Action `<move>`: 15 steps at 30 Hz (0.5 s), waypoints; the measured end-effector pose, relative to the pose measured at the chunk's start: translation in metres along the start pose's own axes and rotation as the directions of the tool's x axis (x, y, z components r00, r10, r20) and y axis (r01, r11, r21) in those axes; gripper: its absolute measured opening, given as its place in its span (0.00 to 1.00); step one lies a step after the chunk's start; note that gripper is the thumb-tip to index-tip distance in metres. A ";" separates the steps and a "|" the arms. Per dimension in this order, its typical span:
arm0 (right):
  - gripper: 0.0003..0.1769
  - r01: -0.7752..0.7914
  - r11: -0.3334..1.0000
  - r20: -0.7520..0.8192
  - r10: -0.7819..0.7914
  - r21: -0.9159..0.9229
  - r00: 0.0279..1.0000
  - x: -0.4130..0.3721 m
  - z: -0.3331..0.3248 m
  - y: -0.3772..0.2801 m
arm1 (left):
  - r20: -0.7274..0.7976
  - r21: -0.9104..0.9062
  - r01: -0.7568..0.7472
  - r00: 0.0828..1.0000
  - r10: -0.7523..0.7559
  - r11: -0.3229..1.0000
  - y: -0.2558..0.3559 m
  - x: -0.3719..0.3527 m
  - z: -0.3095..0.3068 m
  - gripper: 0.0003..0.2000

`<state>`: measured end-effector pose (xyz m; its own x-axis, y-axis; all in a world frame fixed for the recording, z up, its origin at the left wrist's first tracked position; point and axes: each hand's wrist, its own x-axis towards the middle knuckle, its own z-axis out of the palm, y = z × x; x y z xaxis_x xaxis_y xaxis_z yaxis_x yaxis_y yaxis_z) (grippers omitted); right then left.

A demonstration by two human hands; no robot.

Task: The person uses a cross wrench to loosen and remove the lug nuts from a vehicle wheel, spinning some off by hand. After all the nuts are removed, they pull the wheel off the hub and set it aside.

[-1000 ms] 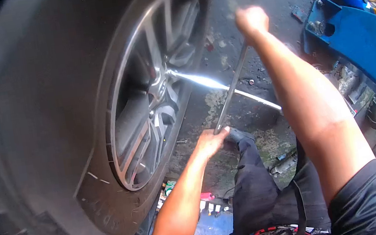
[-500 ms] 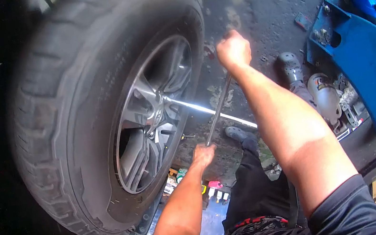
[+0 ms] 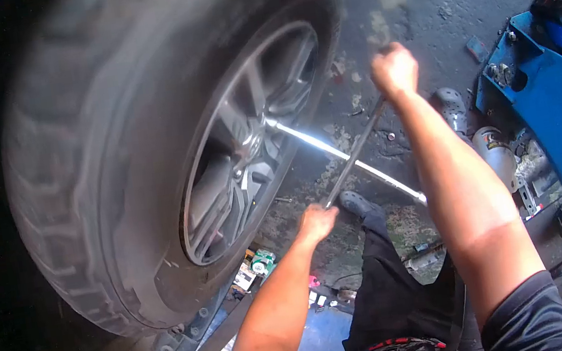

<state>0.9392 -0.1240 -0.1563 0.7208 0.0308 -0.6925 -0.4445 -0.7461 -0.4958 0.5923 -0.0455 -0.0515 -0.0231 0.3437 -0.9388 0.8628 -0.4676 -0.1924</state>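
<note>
A four-way lug wrench (image 3: 375, 172) reaches from the wheel out toward my legs. Its far end meets the alloy rim (image 3: 255, 86) near the hub; the nut itself is too small to make out. My left hand (image 3: 317, 223) is closed around the lower end of the crossbar. Around the upper end of the same bar, my right hand (image 3: 396, 73) is wrapped in a fist. The big black tyre (image 3: 130, 175) stands upright on the left, its tread blurred.
A blue body panel (image 3: 542, 92) curves along the right side. Beside it lie a grey metal canister (image 3: 494, 149) and assorted metal parts. My shoes (image 3: 361, 205) are on the stained floor. Several small boxes and a green can (image 3: 262, 263) sit below the tyre.
The view has shifted, so the wheel looks larger and both hands and the wrench appear further right. The crossbar leans more to the right; both hands keep their hold on it.
</note>
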 end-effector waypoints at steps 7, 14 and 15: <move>0.18 0.090 0.990 -0.089 -0.080 0.109 0.993 -0.062 -0.016 0.015 | -0.003 -0.183 -0.005 1.000 0.005 0.983 0.004 -0.023 0.028 0.21; 0.17 0.149 0.948 -0.171 -0.103 0.282 0.980 -0.119 -0.014 -0.015 | -0.051 -0.161 -0.154 0.988 0.148 0.975 -0.046 0.017 0.024 0.23; 0.17 0.145 0.929 -0.151 -0.098 0.341 0.984 -0.132 -0.019 -0.022 | -0.085 -0.174 -0.143 0.988 0.130 0.974 -0.049 0.022 0.021 0.23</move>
<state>0.8641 -0.1246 -0.0444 0.8328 0.0025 -0.5535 -0.4901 -0.4618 -0.7393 0.5388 -0.0326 -0.0684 0.1320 0.3483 -0.9280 0.9317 -0.3632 -0.0038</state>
